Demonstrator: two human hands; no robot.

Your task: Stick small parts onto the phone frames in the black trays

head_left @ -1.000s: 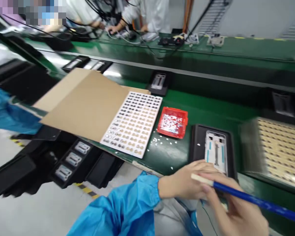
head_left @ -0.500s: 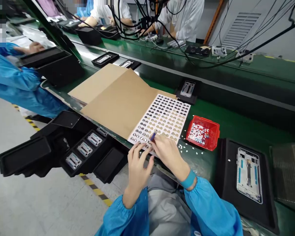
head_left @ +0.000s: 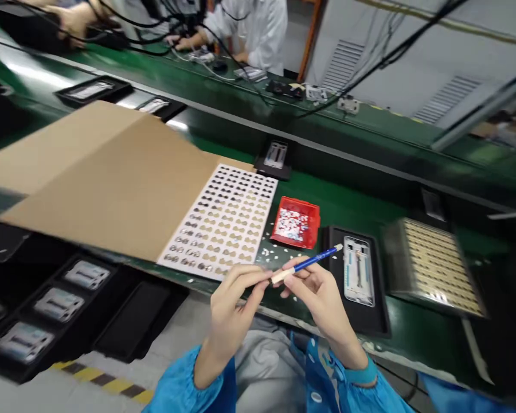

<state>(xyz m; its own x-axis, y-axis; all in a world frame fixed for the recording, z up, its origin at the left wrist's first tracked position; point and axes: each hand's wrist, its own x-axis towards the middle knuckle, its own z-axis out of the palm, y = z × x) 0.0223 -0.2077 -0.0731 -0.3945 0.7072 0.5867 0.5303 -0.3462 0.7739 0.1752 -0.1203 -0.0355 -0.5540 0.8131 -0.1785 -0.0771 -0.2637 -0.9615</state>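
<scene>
My right hand (head_left: 322,298) holds a slim blue-and-white pen-like tool (head_left: 316,259), its pale end pointing left toward my other hand. My left hand (head_left: 234,301) pinches a small dark piece (head_left: 271,281) between thumb and forefinger, right at the tool's tip; its exact kind is too small to make out. Behind my left hand lies a white sheet (head_left: 223,221) with rows of small dark and tan bow-shaped stickers. Beyond my right hand, a phone frame (head_left: 358,271) rests in a black tray (head_left: 380,310).
A red box (head_left: 312,229) holds many white scraps, with more scattered beside it. Brown cardboard (head_left: 124,178) lies left of the sheet. A clear-sided stack of tan parts (head_left: 441,267) stands at right. Black trays with phone frames (head_left: 60,304) sit lower left. A person in white (head_left: 266,34) works opposite.
Both hands have left the sheet and come together at its near right corner. The tool now points left, with the small piece at its tip. The view has swung right.
</scene>
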